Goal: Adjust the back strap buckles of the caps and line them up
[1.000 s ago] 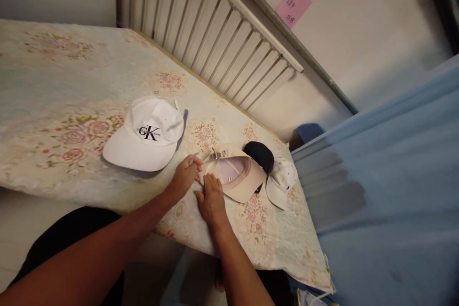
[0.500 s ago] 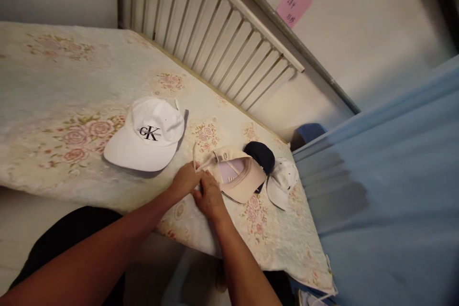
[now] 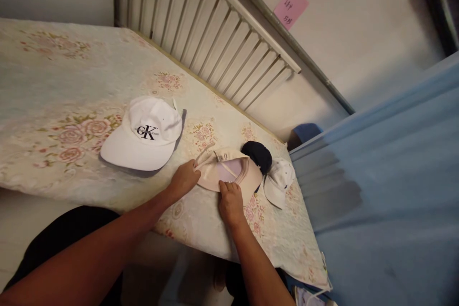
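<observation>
A cream baseball cap (image 3: 206,177) lies tipped on the floral cloth, its lilac inside facing up and its brim toward the right. My left hand (image 3: 184,180) is closed in a pinch at the cap's left end, where the loose back strap (image 3: 205,154) sticks up from the fingers. The fingers of my right hand (image 3: 230,201) are curled over the cap's near edge, their tips just inside it. Close to the left, a white cap (image 3: 150,126) with black "CK" lettering sits upright. Just beyond the cream cap are a dark navy cap (image 3: 257,155) and another white cap (image 3: 280,179).
The floral cloth (image 3: 118,67) covers a long table against a white radiator (image 3: 215,33). A blue curtain (image 3: 376,177) hangs along the right end. On the wall is a pink note (image 3: 291,7); a dark blue object (image 3: 306,134) stands at the far right corner.
My right hand has moved right, from beside my left hand to the cap's near edge. The loose strap now leans right, and the cap has shifted a little. The other caps stay put.
</observation>
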`<move>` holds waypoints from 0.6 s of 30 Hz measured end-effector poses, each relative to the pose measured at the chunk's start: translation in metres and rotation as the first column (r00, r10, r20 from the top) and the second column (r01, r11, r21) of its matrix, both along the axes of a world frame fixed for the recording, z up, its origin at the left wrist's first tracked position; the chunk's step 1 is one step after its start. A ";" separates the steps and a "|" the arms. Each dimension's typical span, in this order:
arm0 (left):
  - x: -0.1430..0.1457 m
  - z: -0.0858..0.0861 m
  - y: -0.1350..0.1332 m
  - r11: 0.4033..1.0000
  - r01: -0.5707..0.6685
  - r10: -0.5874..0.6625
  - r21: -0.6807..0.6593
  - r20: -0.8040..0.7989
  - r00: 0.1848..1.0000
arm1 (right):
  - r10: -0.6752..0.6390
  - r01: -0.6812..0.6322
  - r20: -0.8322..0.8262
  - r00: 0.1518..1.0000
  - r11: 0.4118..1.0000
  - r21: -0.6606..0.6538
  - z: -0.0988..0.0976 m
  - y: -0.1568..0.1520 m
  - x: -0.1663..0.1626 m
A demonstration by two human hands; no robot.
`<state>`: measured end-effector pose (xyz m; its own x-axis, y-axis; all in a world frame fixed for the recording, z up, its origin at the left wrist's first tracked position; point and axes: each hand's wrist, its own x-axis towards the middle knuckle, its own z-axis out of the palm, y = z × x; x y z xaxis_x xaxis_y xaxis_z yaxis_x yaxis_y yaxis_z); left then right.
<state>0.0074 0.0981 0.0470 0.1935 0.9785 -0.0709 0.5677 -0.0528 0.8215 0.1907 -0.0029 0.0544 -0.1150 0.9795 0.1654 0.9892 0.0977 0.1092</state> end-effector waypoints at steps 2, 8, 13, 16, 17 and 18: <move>-0.001 0.002 -0.002 1.000 0.006 -0.006 0.010 0.007 1.000 | 0.002 -0.001 0.023 1.000 1.000 -0.028 0.004 -0.009 -0.005; -0.002 0.012 -0.009 0.999 -0.018 0.017 0.035 0.024 1.000 | 0.038 -0.051 -0.148 0.988 0.995 -0.083 0.001 -0.038 -0.025; 0.000 0.019 -0.018 0.996 0.019 -0.026 0.088 0.073 0.997 | 0.070 -0.094 -0.242 0.968 0.992 -0.086 -0.014 -0.033 -0.039; 0.001 0.019 -0.021 0.994 0.017 -0.028 0.104 0.107 0.994 | 0.083 -0.104 -0.250 0.965 0.992 -0.069 -0.020 -0.020 -0.046; 0.001 0.018 -0.021 0.995 0.015 -0.027 0.103 0.115 0.993 | 0.097 -0.118 -0.256 0.962 0.991 -0.065 -0.021 -0.015 -0.048; 0.001 0.017 -0.021 0.995 0.015 -0.027 0.098 0.121 0.992 | 0.115 -0.136 -0.263 0.958 0.989 -0.063 -0.022 -0.010 -0.051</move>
<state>0.0088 0.0768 0.0642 0.2154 0.9753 0.0488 0.4614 -0.1457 0.8752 0.1399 -0.0133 0.0328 -0.2018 0.9710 0.1281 0.9618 0.2212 -0.1612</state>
